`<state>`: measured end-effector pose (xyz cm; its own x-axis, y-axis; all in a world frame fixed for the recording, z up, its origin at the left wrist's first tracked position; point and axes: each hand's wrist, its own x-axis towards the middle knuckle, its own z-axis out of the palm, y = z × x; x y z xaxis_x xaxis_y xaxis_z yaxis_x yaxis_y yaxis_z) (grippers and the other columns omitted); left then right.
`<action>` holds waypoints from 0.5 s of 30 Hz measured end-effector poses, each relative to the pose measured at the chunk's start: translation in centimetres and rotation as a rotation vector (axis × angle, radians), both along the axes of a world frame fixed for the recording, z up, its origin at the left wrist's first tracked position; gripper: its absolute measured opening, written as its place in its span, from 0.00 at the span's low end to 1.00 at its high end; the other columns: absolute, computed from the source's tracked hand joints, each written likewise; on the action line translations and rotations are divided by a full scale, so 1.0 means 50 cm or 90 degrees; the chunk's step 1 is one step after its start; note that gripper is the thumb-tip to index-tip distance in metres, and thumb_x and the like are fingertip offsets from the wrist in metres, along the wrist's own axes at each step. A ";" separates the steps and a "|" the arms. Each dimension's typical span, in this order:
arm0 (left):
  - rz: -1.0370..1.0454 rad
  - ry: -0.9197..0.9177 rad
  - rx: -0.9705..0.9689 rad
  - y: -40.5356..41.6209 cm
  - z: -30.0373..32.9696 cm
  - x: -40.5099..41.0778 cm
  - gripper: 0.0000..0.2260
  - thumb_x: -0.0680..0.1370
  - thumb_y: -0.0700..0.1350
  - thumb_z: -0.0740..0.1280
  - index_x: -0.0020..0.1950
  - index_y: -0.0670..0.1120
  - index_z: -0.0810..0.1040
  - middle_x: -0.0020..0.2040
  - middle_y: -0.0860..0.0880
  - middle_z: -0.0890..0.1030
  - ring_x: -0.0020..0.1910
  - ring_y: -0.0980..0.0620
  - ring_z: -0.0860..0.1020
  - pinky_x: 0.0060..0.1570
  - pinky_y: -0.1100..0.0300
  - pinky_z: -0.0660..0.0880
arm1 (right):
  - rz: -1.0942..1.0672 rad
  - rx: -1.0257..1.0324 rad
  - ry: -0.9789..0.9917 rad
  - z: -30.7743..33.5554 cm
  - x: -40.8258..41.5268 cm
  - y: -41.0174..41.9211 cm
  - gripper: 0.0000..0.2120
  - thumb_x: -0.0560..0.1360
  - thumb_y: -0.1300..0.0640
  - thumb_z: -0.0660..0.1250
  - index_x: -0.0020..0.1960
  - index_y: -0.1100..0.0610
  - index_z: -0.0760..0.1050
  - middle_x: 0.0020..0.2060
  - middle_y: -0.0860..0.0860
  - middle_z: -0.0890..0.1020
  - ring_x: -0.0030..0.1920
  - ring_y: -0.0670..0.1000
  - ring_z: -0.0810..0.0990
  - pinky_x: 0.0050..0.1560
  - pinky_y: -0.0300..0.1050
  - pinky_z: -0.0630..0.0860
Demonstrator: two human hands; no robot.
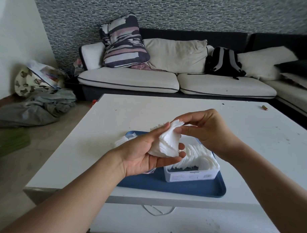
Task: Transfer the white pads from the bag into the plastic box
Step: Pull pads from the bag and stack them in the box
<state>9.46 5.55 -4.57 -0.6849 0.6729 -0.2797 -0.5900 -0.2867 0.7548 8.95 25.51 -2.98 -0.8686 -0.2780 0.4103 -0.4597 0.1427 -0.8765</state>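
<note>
My left hand (pixel 144 154) holds a fanned stack of white pads (pixel 167 141) in its palm, above the blue tray (pixel 181 187). My right hand (pixel 206 130) pinches the top edge of that stack with thumb and fingers. Below and to the right stands the clear plastic box (pixel 190 175) on the tray, with a row of white pads (pixel 200 156) lying in it. More pads in the clear bag (pixel 124 139) lie on the tray behind my left hand, largely hidden.
The tray sits near the front edge of a white table (pixel 253 137). A small brown object (pixel 264 107) lies at the table's far right. A sofa (pixel 176 82) with cushions and a black backpack (pixel 224 62) stands behind; clothes and bags lie on the floor at left.
</note>
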 end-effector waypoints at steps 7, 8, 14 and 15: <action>0.047 -0.019 0.050 0.000 -0.001 -0.003 0.22 0.75 0.49 0.71 0.63 0.36 0.78 0.50 0.35 0.82 0.47 0.39 0.84 0.44 0.50 0.85 | 0.072 -0.177 -0.058 0.020 -0.001 0.013 0.08 0.68 0.62 0.74 0.46 0.64 0.83 0.44 0.60 0.84 0.44 0.58 0.83 0.51 0.49 0.81; 0.052 -0.021 0.052 -0.001 -0.001 -0.002 0.22 0.75 0.48 0.70 0.63 0.35 0.78 0.51 0.35 0.82 0.47 0.38 0.84 0.43 0.50 0.85 | 0.092 -0.206 -0.092 0.025 -0.001 0.019 0.07 0.68 0.62 0.73 0.46 0.62 0.83 0.42 0.60 0.83 0.42 0.56 0.82 0.49 0.48 0.81; -0.020 0.024 0.042 -0.006 -0.001 0.001 0.20 0.73 0.52 0.71 0.58 0.40 0.85 0.57 0.36 0.83 0.53 0.39 0.83 0.47 0.49 0.84 | 0.105 -0.012 -0.101 0.016 0.003 0.024 0.09 0.73 0.66 0.70 0.52 0.66 0.81 0.47 0.62 0.85 0.47 0.60 0.83 0.52 0.53 0.81; -0.047 0.035 0.048 -0.006 -0.001 0.001 0.24 0.71 0.55 0.74 0.61 0.41 0.84 0.57 0.37 0.83 0.54 0.41 0.83 0.48 0.50 0.84 | 0.100 0.019 -0.099 0.015 0.003 0.022 0.09 0.73 0.67 0.70 0.54 0.66 0.80 0.48 0.62 0.85 0.48 0.62 0.83 0.53 0.56 0.81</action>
